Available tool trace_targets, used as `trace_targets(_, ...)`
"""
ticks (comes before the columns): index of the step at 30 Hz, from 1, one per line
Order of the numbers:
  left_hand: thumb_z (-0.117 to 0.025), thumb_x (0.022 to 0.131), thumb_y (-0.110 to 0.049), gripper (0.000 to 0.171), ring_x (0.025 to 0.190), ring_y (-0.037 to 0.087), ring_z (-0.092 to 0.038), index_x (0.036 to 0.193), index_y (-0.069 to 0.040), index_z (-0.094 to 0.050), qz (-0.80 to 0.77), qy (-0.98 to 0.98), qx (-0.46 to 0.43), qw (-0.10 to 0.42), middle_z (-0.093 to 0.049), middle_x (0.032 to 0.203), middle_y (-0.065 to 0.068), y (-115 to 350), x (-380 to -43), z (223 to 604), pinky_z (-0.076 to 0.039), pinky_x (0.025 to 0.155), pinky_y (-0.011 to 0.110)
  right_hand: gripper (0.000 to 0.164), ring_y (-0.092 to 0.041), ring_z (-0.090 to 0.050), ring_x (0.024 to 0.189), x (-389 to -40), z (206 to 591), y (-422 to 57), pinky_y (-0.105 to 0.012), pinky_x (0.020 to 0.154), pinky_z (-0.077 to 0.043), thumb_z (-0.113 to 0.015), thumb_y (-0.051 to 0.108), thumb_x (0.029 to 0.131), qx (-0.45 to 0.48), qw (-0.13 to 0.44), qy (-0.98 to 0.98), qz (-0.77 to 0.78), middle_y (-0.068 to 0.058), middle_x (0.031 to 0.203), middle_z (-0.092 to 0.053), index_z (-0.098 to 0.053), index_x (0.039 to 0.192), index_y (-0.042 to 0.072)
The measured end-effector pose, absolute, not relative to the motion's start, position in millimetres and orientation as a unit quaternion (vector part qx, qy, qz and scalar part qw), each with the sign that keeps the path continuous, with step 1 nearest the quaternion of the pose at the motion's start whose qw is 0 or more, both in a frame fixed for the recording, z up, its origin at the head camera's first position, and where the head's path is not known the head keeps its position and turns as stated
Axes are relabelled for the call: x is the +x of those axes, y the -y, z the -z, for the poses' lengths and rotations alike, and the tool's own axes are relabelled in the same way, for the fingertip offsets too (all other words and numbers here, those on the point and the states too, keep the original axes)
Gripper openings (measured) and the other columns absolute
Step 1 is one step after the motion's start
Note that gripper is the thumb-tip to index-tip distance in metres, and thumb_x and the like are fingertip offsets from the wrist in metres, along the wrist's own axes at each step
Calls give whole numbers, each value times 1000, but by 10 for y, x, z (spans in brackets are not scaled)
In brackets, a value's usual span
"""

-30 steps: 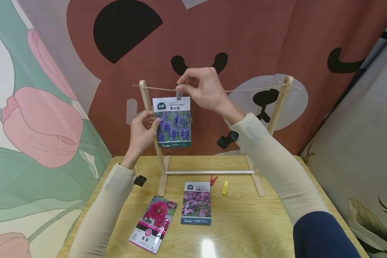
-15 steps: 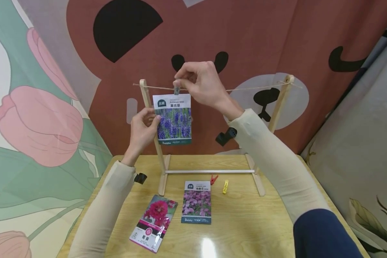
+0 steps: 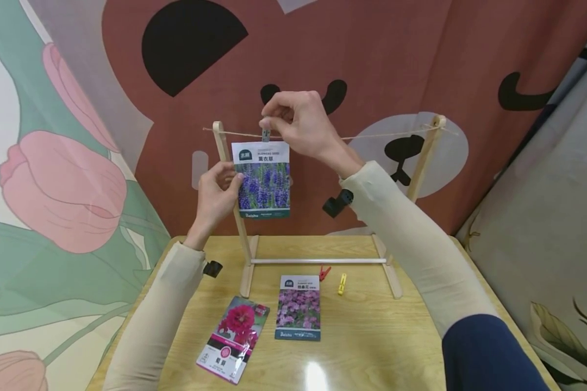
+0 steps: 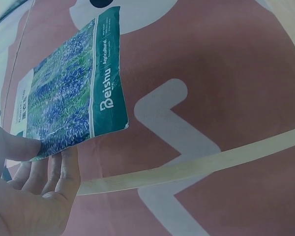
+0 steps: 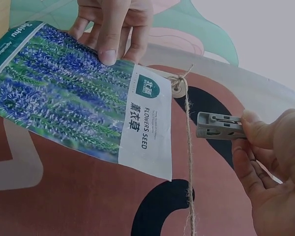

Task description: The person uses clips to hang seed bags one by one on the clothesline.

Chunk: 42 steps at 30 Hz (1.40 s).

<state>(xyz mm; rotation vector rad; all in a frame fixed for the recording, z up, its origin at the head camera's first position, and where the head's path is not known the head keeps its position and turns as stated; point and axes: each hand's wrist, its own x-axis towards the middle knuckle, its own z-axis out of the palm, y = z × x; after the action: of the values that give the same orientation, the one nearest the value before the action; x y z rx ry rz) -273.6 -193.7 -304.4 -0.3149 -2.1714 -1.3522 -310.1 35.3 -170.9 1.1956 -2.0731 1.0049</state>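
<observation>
My left hand (image 3: 217,194) pinches the left edge of a lavender seed packet (image 3: 264,182), thumb on its printed front. The packet hangs upright just below a twine line (image 5: 189,147), its white top edge close to the twine. Above that edge my right hand (image 3: 300,125) pinches a grey clothespin (image 5: 220,126) between thumb and fingers. In the right wrist view the clothespin's free end points at the twine and packet, with a gap to the packet's edge. The left wrist view shows the packet's green lower band and the left fingers behind it.
The twine runs between two posts of a wooden stand (image 3: 247,271) on the table (image 3: 372,336). Before it lie a pink-flower seed packet (image 3: 297,309), a red-flower seed packet (image 3: 233,339), a red clothespin (image 3: 324,272) and a yellow clothespin (image 3: 342,284). A printed curtain hangs behind.
My right hand and the grey clothespin have moved slightly left and up. The lavender packet has risen a little with my left hand. Everything on the table stays put.
</observation>
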Motion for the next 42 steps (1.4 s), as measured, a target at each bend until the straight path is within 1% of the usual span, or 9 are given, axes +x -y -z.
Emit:
trace_targets(8,-66,105,-6,29,109,39,-73,131,6,-67,503,809,-116,282,-73,114,26,1943,-2755,3026,-59,101,53,16,-19,-74,80,-3155,1691,-306,-29,75,-58,-74,13,102,432,266,782,-363,-9,99,-80,-79,111,2)
trace_targets(14,-66,105,-6,29,109,39,-73,131,6,-67,502,809,-119,283,-73,113,26,1940,-2750,3034,-59,101,54,18,-16,-74,80,-3185,1700,-279,-29,75,-59,-74,14,102,427,270,788,-353,-9,100,-80,-79,113,2)
trace_targets(24,-65,106,-8,31,111,38,-72,134,5,-66,503,812,-118,271,-72,115,25,1922,-2748,3038,-58,103,55,19,-17,-73,81,-3219,1701,-289,-26,73,-55,-74,16,102,407,260,801,-353,-9,101,-80,-80,115,2)
trace_targets(33,-65,106,-8,30,114,40,-72,132,5,-66,502,810,-119,279,-72,115,25,1924,-2757,3016,-57,104,55,20,-15,-69,77,-3232,1698,-280,-26,71,-52,-74,17,102,407,251,807,-345,-8,99,-79,-79,116,3)
trace_targets(42,-66,106,-8,30,114,40,-73,132,5,-67,503,810,-118,277,-73,114,25,1912,-2756,3019,-58,104,55,21,-15,-69,79,-3222,1719,-273,-28,74,-55,-73,18,103,404,233,814,-346,-9,99,-79,-79,116,3)
